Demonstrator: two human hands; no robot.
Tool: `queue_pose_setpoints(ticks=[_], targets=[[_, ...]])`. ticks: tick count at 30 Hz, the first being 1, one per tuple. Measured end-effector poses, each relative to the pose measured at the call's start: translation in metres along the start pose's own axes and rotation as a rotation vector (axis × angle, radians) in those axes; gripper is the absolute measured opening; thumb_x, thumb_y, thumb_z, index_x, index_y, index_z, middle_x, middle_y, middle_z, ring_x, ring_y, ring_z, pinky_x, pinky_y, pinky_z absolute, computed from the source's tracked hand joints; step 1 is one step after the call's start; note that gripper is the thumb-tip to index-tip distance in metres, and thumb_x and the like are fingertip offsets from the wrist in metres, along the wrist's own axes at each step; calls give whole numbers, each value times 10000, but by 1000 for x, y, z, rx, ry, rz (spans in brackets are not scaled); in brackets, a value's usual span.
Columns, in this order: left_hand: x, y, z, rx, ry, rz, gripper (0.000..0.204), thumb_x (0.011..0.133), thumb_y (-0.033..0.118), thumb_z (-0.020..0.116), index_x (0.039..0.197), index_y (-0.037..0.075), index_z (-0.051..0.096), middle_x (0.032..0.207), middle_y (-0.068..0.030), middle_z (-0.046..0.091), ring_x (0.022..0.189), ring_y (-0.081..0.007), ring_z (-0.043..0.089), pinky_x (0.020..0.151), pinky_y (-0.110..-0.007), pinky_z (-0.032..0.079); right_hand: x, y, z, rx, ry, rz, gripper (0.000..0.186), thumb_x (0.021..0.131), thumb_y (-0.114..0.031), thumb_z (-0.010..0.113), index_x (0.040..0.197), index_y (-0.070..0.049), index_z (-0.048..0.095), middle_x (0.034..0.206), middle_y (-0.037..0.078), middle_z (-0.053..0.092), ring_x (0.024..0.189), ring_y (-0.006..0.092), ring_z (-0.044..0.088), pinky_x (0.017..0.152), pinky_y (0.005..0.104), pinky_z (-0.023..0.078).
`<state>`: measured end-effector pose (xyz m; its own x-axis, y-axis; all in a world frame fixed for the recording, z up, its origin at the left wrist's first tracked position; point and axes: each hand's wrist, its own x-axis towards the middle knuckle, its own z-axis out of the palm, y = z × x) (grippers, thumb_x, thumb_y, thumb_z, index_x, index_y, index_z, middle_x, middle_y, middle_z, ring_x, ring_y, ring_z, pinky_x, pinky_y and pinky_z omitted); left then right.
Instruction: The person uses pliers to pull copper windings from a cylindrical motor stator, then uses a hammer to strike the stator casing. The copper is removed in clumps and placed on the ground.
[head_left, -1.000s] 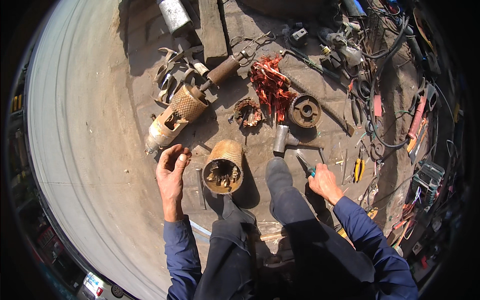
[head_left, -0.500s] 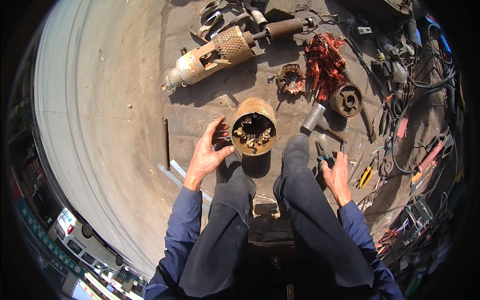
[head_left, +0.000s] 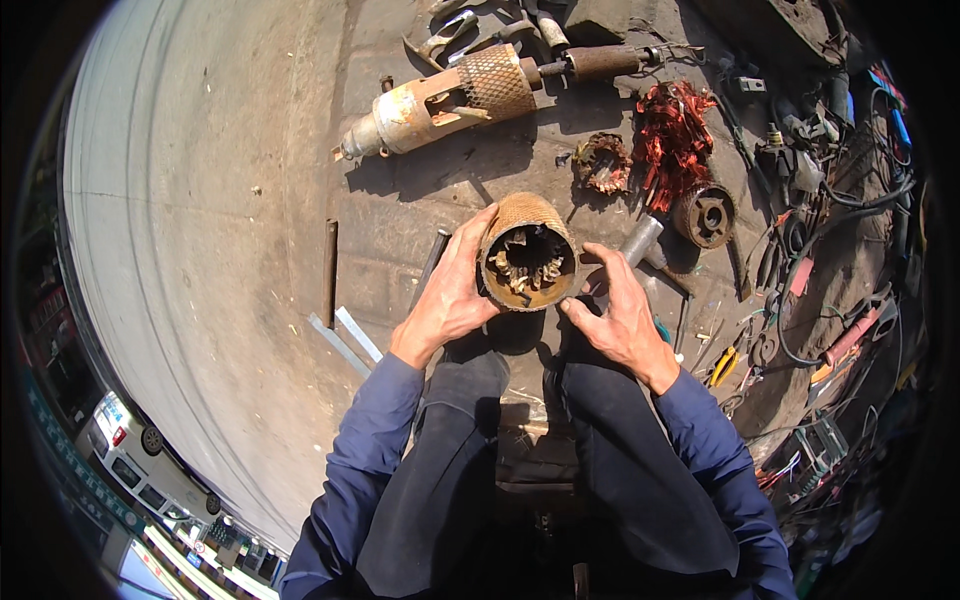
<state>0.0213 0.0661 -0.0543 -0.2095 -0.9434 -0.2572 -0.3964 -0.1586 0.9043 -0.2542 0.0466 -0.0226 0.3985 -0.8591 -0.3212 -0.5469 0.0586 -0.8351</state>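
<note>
A rusty, rough-walled metal motor housing point(head_left: 523, 209) stands between my feet, tilted so that its open end faces me. Inside it a ring of charred, ragged winding stubs surrounds a dark hollow. My left hand point(head_left: 448, 302) wraps the housing's left side, the thumb low by the rim and the fingers along the wall. On the opposite side my right hand point(head_left: 622, 322) curls against the wall, its thumb tip at the lower rim. Just beyond the right fingers lies a grey metal hammer head point(head_left: 641, 238), partly hidden.
A long rusty motor assembly point(head_left: 440, 105) lies across the far ground. To its right are a torn winding ring point(head_left: 604, 164), a heap of red copper wire point(head_left: 675, 140) and a rusty round part point(head_left: 705, 215). Yellow-handled pliers point(head_left: 723, 366) and tangled cables lie at right.
My right hand has left the green-handled pliers and come to the housing's right side. My left hand has closed onto its left side. The view has shifted slightly.
</note>
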Motion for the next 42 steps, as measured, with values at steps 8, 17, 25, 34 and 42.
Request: queue_pose_setpoints(ticks=[8,17,25,34,42], targets=[[2,2,-3,5,2,31,1073,801,223,950,1678,42,359,1629,-245,475,1519,-419,477,1269,-475,399,7,-6,-6,103,52,-7,479,917,-28,722,1381,20,616,1161,165,650,897,243,680,851,373,560],[5,3,3,39,34,88,1065,792,207,969,1658,43,372,1592,-223,524,1474,-406,524,1232,-478,442,26,-33,-28,28,135,-78,363,900,-17,739,1260,8,703,1039,152,662,841,266,677,794,382,558],[7,4,4,-5,24,68,1060,783,203,976,1656,56,391,1577,-201,542,1461,-386,536,1229,-470,446,74,-53,-27,-234,124,-405,348,860,-73,848,1182,-13,731,1013,159,648,929,356,664,811,424,546],[4,-1,7,-159,-29,-52,1017,819,197,933,1667,46,391,1617,-201,505,1523,-352,489,1267,-456,409,73,-72,-51,39,331,-443,135,923,3,797,1044,19,739,950,124,697,806,235,690,721,336,549],[-11,-15,-23,-236,-23,-119,896,945,222,837,1686,24,374,1667,-208,491,1569,-342,456,1310,-471,348,52,-1,-73,12,487,22,205,995,-116,749,1143,26,741,967,137,719,827,241,689,770,356,553]])
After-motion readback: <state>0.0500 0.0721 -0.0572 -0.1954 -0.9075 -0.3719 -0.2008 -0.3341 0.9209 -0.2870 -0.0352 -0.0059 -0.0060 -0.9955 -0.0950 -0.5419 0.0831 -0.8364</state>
